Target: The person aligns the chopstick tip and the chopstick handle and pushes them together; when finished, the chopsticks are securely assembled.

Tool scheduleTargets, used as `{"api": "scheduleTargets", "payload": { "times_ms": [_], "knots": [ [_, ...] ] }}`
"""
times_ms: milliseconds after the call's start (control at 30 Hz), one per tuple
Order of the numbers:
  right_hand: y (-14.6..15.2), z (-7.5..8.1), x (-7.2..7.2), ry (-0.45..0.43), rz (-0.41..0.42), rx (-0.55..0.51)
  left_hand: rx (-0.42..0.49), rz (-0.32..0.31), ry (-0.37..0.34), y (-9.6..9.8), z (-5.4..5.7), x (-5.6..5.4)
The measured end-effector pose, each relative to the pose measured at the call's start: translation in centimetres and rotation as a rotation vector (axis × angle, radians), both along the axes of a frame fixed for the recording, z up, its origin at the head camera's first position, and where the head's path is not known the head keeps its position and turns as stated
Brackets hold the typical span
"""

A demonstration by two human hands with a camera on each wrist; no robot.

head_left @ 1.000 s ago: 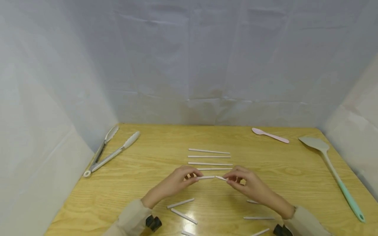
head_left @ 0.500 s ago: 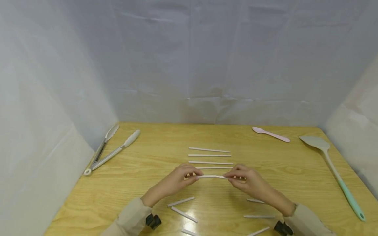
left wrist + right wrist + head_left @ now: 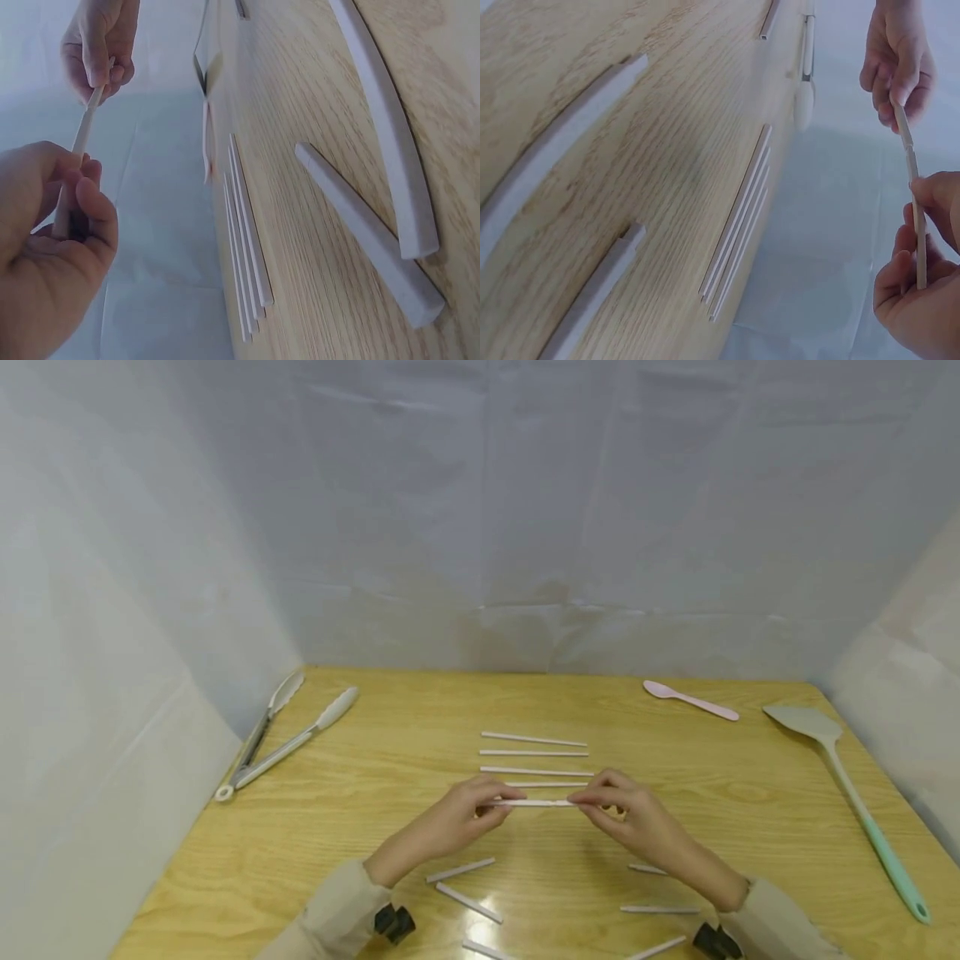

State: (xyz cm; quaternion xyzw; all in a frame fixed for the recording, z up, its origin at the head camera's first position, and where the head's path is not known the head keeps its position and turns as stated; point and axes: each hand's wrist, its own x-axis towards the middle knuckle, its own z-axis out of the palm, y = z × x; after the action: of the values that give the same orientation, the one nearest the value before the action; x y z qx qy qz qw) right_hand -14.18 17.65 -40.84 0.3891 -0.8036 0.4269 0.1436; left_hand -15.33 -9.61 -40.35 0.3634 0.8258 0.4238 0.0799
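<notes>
Above the table's middle, my left hand (image 3: 459, 814) pinches one white chopstick half (image 3: 531, 803). My right hand (image 3: 628, 817) pinches a shorter visible piece, the other chopstick half (image 3: 565, 803). The two lie end to end, with a small notch-like seam where they meet, also seen in the right wrist view on the joined stick (image 3: 910, 161). Whether the joint is fully closed I cannot tell. Just beyond the hands, several long chopsticks (image 3: 534, 753) lie in a row. Nearer me are loose halves, some left (image 3: 468, 903) and some right (image 3: 660, 910), the right ones with stepped ends.
Metal tongs (image 3: 296, 747) lie spread at the table's left edge. A pink spoon (image 3: 690, 700) is at the back right. Along the right side rests a turner (image 3: 847, 785) with a green handle end. Pale sheeting (image 3: 540, 527) hangs behind and beside the table (image 3: 405, 718).
The two chopstick halves, apart and at an angle one second ago, have come together into a straight line. The left hand's fingers now sit slightly farther right along its piece.
</notes>
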Motion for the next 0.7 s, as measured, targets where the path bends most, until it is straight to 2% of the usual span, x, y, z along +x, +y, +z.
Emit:
{"api": "scheduleTargets", "payload": {
  "times_ms": [300,533,700],
  "knots": [
    [-0.41,-0.01,0.33,0.001,-0.075,-0.018,0.085,0.038,0.05,0.46,0.08,0.36],
    [-0.64,0.29,0.45,0.046,-0.072,-0.052,0.165,0.054,0.156,0.88,-0.02,0.55],
    [-0.91,0.48,0.44,0.073,-0.043,-0.079,0.204,0.052,0.208,0.98,-0.14,0.64]
  ]
}}
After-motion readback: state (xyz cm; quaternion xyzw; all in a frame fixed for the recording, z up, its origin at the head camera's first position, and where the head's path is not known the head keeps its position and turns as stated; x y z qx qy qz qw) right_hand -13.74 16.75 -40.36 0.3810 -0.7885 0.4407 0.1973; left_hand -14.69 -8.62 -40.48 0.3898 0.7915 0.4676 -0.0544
